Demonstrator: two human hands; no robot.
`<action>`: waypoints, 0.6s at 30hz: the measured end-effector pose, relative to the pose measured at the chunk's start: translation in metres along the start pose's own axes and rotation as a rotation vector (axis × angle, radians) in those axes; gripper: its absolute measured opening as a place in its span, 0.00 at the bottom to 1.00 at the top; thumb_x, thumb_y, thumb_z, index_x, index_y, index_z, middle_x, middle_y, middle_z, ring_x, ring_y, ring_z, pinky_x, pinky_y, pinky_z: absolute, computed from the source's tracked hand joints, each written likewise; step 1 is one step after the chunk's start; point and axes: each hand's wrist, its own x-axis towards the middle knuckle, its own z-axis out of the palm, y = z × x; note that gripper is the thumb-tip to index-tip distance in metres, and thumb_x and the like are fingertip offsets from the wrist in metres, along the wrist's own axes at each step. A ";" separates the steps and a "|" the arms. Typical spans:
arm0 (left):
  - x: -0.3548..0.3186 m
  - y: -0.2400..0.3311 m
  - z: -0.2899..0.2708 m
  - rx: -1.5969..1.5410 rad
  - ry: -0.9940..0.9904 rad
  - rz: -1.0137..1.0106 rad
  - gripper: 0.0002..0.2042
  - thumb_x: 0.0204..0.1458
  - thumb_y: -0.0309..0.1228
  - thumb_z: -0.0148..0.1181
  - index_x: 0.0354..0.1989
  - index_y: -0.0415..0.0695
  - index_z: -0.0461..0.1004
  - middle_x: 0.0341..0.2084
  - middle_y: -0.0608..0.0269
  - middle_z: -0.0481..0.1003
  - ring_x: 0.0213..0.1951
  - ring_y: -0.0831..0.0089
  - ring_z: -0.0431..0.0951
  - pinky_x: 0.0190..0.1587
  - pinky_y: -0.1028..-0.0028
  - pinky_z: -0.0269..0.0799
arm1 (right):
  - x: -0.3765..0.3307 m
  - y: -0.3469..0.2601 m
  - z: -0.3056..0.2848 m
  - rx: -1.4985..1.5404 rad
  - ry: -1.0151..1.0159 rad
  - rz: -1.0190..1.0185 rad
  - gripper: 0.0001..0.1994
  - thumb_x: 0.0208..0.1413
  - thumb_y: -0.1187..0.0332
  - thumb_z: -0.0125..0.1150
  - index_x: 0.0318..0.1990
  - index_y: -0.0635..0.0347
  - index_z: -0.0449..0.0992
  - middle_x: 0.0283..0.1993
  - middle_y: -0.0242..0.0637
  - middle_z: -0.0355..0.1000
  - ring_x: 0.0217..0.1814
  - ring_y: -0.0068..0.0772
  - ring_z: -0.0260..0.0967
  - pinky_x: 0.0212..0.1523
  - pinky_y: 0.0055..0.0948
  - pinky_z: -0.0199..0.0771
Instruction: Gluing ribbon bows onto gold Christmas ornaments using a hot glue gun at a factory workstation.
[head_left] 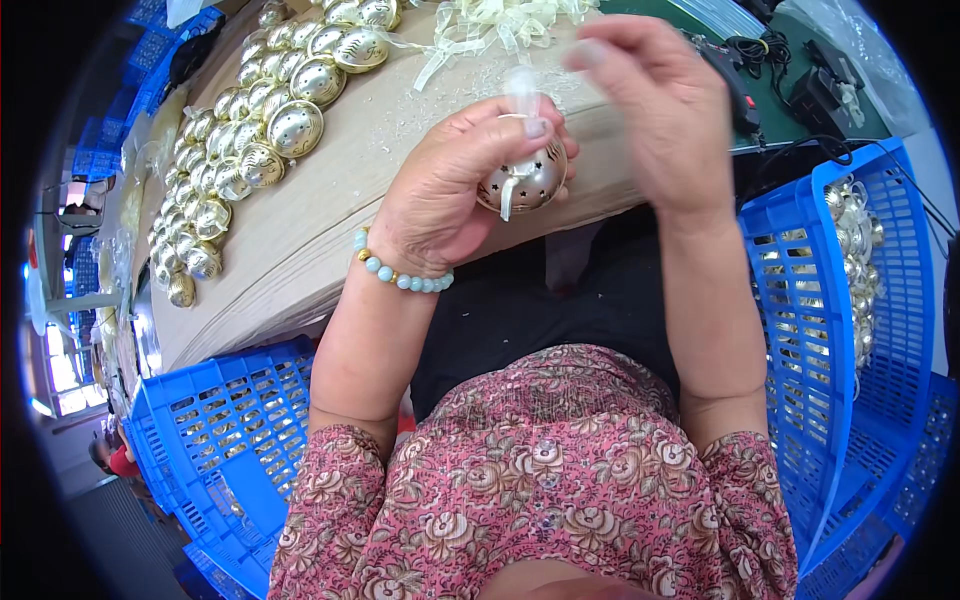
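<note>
Floral shirt (pixel 545 460) nearest, we see the left hand (pixel 455 175) grasping the gold ball (pixel 537 183), its ribbon (pixel 521 98) pointing forward, left of the right hand (pixel 670 120), whose blurred fingers' hold we cannot tell

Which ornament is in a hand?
The star-holed ornament with a pale ribbon, gripped in the left hand; the gold cluster at upper left and those in the right basket are unheld.

Near centre are 2 hands (pixel 450 180) (pixel 668 125), 1 bracelet (pixel 402 280), 1 ball (pixel 535 185). Upper left: over 20 balls (pixel 296 128). At least 2 baskets (pixel 245 485) (pixel 843 330) show.
</note>
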 end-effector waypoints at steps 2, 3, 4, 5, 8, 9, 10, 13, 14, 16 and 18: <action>0.000 0.002 0.000 -0.050 0.048 0.044 0.12 0.53 0.32 0.57 0.42 0.38 0.71 0.33 0.56 0.75 0.34 0.71 0.77 0.38 0.70 0.75 | 0.007 0.005 -0.039 -0.704 0.217 -0.361 0.10 0.52 0.68 0.62 0.38 0.64 0.76 0.38 0.38 0.75 0.37 0.31 0.72 0.41 0.26 0.71; -0.001 0.003 -0.002 -0.096 0.084 0.091 0.12 0.54 0.31 0.56 0.42 0.37 0.70 0.33 0.54 0.75 0.35 0.68 0.77 0.38 0.69 0.75 | 0.011 0.006 -0.063 -1.039 0.299 -0.494 0.13 0.51 0.62 0.63 0.38 0.63 0.76 0.38 0.42 0.76 0.36 0.41 0.74 0.37 0.31 0.73; 0.000 0.003 -0.004 -0.144 0.113 0.134 0.12 0.54 0.31 0.55 0.43 0.36 0.70 0.33 0.53 0.75 0.35 0.66 0.77 0.38 0.68 0.75 | 0.007 0.005 -0.078 -1.343 0.412 -0.390 0.17 0.49 0.59 0.63 0.40 0.63 0.77 0.39 0.44 0.75 0.39 0.46 0.73 0.41 0.36 0.72; -0.001 0.003 -0.007 -0.142 0.120 0.144 0.12 0.54 0.31 0.55 0.43 0.36 0.70 0.33 0.53 0.75 0.35 0.66 0.77 0.38 0.68 0.75 | 0.004 0.006 -0.085 -1.638 0.523 -0.272 0.20 0.47 0.55 0.63 0.41 0.62 0.77 0.40 0.46 0.75 0.41 0.51 0.72 0.45 0.41 0.71; 0.003 0.004 -0.017 -0.280 0.151 0.190 0.13 0.56 0.32 0.50 0.46 0.37 0.69 0.38 0.45 0.74 0.39 0.55 0.77 0.43 0.61 0.76 | 0.006 0.004 -0.095 -1.663 0.446 0.041 0.26 0.49 0.49 0.58 0.46 0.63 0.76 0.41 0.49 0.75 0.45 0.50 0.73 0.48 0.40 0.70; 0.003 0.004 -0.017 -0.281 0.150 0.194 0.13 0.56 0.32 0.50 0.46 0.37 0.69 0.38 0.45 0.74 0.39 0.55 0.77 0.43 0.61 0.76 | 0.009 0.005 -0.100 -1.664 0.446 0.036 0.26 0.49 0.49 0.58 0.46 0.63 0.76 0.41 0.49 0.75 0.45 0.50 0.73 0.48 0.40 0.70; 0.004 0.004 -0.014 -0.326 0.215 0.206 0.13 0.55 0.32 0.51 0.45 0.37 0.69 0.36 0.47 0.74 0.38 0.57 0.77 0.41 0.61 0.76 | 0.013 0.007 -0.107 -1.594 0.426 0.111 0.26 0.49 0.50 0.58 0.48 0.62 0.75 0.42 0.50 0.75 0.46 0.49 0.73 0.48 0.39 0.70; 0.006 0.003 -0.013 -0.391 0.283 0.237 0.12 0.55 0.32 0.52 0.42 0.37 0.69 0.33 0.49 0.75 0.36 0.58 0.77 0.39 0.61 0.75 | 0.017 0.006 -0.117 -1.476 0.380 0.221 0.25 0.50 0.56 0.59 0.50 0.66 0.73 0.42 0.46 0.76 0.44 0.42 0.74 0.47 0.35 0.70; 0.007 0.003 -0.014 -0.412 0.285 0.250 0.11 0.55 0.32 0.52 0.41 0.38 0.69 0.33 0.49 0.74 0.36 0.58 0.76 0.39 0.61 0.75 | 0.012 0.008 -0.122 -1.132 0.418 0.180 0.24 0.49 0.59 0.60 0.50 0.69 0.73 0.42 0.43 0.75 0.43 0.37 0.73 0.47 0.31 0.69; 0.011 0.002 -0.012 -0.429 0.304 0.256 0.10 0.55 0.32 0.52 0.41 0.38 0.68 0.33 0.49 0.74 0.36 0.57 0.76 0.39 0.61 0.75 | -0.001 -0.003 -0.111 -0.456 0.427 0.107 0.20 0.47 0.70 0.60 0.48 0.73 0.72 0.42 0.34 0.72 0.41 0.23 0.68 0.47 0.22 0.65; 0.012 0.000 -0.012 -0.442 0.332 0.261 0.10 0.55 0.33 0.51 0.40 0.39 0.68 0.33 0.50 0.74 0.36 0.57 0.76 0.39 0.61 0.75 | -0.016 -0.015 -0.096 -0.309 0.310 0.181 0.20 0.46 0.71 0.58 0.48 0.71 0.72 0.41 0.34 0.72 0.42 0.23 0.68 0.47 0.22 0.65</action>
